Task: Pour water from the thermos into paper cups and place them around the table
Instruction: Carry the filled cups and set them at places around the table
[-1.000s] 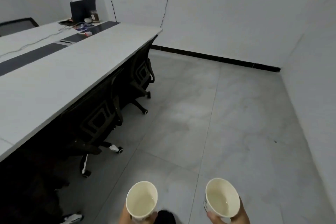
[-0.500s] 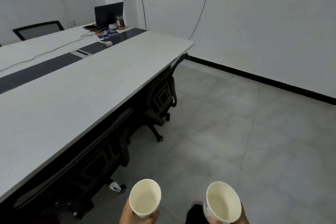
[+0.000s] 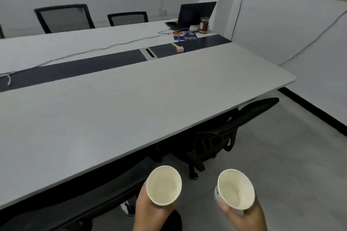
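Since the earlier frames the view has swung left and closer: the long white laminate table (image 3: 112, 110) now fills the picture, its near edge just ahead of both cups, where before bare floor lay ahead.

The left hand (image 3: 150, 206) wraps its fingers round the left off-white paper cup (image 3: 164, 185), held upright over the black mesh chair (image 3: 105, 193) tucked beneath. The right hand (image 3: 244, 215) curls likewise round the right off-white paper cup (image 3: 235, 189), water showing low in each. No thermos is in view.

To set them down well, I judge: keep rims level, lower one at a time, well inside the edge, before separate seats.

The cups' thin tapered walls would dent under a squeeze; the tabletop looks smooth and matte, with a dark central strip (image 3: 84, 69).
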The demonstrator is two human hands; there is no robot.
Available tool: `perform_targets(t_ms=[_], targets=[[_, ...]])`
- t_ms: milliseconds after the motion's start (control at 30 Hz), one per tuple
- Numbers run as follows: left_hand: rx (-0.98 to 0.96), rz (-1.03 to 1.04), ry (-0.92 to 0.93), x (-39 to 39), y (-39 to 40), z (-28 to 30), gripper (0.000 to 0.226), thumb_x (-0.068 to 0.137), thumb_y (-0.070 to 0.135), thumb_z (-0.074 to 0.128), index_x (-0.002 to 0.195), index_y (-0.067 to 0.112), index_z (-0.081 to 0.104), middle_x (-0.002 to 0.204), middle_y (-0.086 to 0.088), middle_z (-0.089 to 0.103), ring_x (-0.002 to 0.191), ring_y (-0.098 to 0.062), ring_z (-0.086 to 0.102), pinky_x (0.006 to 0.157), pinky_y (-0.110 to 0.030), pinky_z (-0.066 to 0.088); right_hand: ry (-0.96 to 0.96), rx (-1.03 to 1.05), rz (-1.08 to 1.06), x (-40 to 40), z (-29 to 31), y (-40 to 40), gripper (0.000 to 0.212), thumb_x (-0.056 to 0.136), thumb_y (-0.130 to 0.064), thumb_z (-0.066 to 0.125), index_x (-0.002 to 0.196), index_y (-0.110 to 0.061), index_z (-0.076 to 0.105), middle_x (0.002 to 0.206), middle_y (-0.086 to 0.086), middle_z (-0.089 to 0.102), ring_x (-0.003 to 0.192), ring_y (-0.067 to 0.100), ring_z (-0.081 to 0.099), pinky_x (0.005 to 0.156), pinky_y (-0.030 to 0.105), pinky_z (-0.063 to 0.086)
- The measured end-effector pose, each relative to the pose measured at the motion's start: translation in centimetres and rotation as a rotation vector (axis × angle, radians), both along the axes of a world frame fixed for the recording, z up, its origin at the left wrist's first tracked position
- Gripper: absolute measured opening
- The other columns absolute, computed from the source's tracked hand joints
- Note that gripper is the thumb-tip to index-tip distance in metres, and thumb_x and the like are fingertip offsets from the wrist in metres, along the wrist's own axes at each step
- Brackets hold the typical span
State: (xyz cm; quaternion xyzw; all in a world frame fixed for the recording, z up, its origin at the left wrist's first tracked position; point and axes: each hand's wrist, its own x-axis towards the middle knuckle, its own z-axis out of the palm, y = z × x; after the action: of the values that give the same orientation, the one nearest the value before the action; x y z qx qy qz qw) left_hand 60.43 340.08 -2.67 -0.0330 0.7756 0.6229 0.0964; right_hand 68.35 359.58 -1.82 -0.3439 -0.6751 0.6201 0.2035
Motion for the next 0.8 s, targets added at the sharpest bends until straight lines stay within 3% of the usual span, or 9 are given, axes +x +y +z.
perform_targets(t_ms=[100, 167, 233, 300, 400, 500, 600, 667, 800], targets=[[0.041, 0.067, 0.087, -5.4, 0.8, 1.4, 0.064, 0.030, 0.037, 0.078, 0.090, 0.035, 0.057, 0.082, 0.014, 0.069, 0.085, 0.010, 0.061, 0.062, -0.004, 0.044, 0.009, 0.119, 0.129, -6.9, 1.0, 0.9, 0.062, 0.049, 0.016, 0.078, 0.105, 0.004, 0.055, 0.089, 0.013, 0.062, 0.085, 0.003, 0.064, 0.071, 0.006, 0.048], [0.104, 0.060, 0.062, -9.1, 0.8, 1.8, 0.061, 0.031, 0.034, 0.080, 0.087, 0.036, 0.055, 0.080, 0.019, 0.069, 0.083, 0.016, 0.058, 0.060, 0.000, 0.042, 0.045, 0.154, 0.204, -11.3, 1.4, 0.6, 0.061, 0.048, 0.019, 0.078, 0.102, 0.003, 0.055, 0.090, 0.014, 0.063, 0.087, 0.011, 0.063, 0.072, 0.007, 0.048], [0.094, 0.084, 0.052, -13.1, 0.7, 2.1, 0.058, 0.040, 0.020, 0.085, 0.089, 0.034, 0.056, 0.083, 0.016, 0.067, 0.083, 0.013, 0.060, 0.060, -0.001, 0.043, 0.079, 0.194, 0.264, -16.0, 2.2, 0.3, 0.063, 0.047, 0.020, 0.077, 0.102, -0.002, 0.054, 0.087, 0.004, 0.064, 0.083, -0.003, 0.063, 0.065, 0.001, 0.045], [0.080, 0.142, 0.034, -17.1, 0.2, 2.0, 0.056, 0.044, 0.018, 0.083, 0.090, 0.035, 0.056, 0.087, 0.015, 0.066, 0.084, 0.008, 0.061, 0.060, -0.006, 0.045, 0.083, 0.226, 0.341, -20.6, 2.3, 0.4, 0.064, 0.047, 0.021, 0.077, 0.102, -0.001, 0.053, 0.088, 0.000, 0.063, 0.083, -0.010, 0.061, 0.069, 0.003, 0.046], [0.059, 0.279, 0.050, -22.4, -1.0, 1.9, 0.053, 0.044, 0.021, 0.078, 0.087, 0.039, 0.052, 0.089, 0.017, 0.062, 0.083, 0.004, 0.059, 0.065, -0.013, 0.040, 0.084, 0.231, 0.444, -26.6, 2.3, 0.7, 0.060, 0.048, 0.013, 0.080, 0.101, -0.002, 0.056, 0.093, 0.012, 0.066, 0.089, 0.015, 0.064, 0.080, 0.021, 0.052], [-0.070, 0.407, 0.072, -26.8, -3.3, 0.8, 0.054, 0.056, 0.017, 0.083, 0.085, 0.044, 0.047, 0.088, 0.020, 0.058, 0.084, -0.002, 0.055, 0.067, -0.022, 0.038, 0.074, 0.194, 0.456, -31.9, 2.1, 0.4, 0.061, 0.050, 0.006, 0.082, 0.097, -0.023, 0.056, 0.093, -0.001, 0.065, 0.088, 0.012, 0.061, 0.070, 0.009, 0.049], [-0.137, 0.571, 0.041, -31.1, -6.6, -0.6, 0.055, 0.062, 0.014, 0.083, 0.097, 0.036, 0.046, 0.091, 0.015, 0.058, 0.088, -0.017, 0.054, 0.072, -0.029, 0.037, 0.058, 0.179, 0.493, -37.3, 1.9, -0.7, 0.064, 0.053, 0.005, 0.082, 0.089, -0.036, 0.049, 0.091, -0.019, 0.058, 0.086, -0.002, 0.054, 0.066, 0.005, 0.042], [-0.169, 0.677, 0.032, -33.5, -9.1, -1.5, 0.059, 0.063, 0.012, 0.082, 0.110, 0.021, 0.048, 0.099, 0.003, 0.057, 0.096, -0.026, 0.055, 0.078, -0.030, 0.037, 0.050, 0.193, 0.529, -40.5, 1.6, -1.5, 0.063, 0.054, 0.006, 0.081, 0.091, -0.032, 0.047, 0.089, -0.020, 0.054, 0.084, 0.003, 0.054, 0.065, 0.000, 0.040], [-0.262, 0.791, 0.034, -36.9, -14.3, -2.7, 0.068, 0.064, 0.011, 0.081, 0.121, 0.010, 0.044, 0.116, -0.007, 0.056, 0.106, -0.028, 0.053, 0.082, -0.031, 0.038, 0.001, 0.185, 0.649, -45.4, 0.9, -3.7, 0.063, 0.056, 0.002, 0.081, 0.102, -0.023, 0.046, 0.090, -0.020, 0.052, 0.090, 0.016, 0.051, 0.078, 0.023, 0.036]])
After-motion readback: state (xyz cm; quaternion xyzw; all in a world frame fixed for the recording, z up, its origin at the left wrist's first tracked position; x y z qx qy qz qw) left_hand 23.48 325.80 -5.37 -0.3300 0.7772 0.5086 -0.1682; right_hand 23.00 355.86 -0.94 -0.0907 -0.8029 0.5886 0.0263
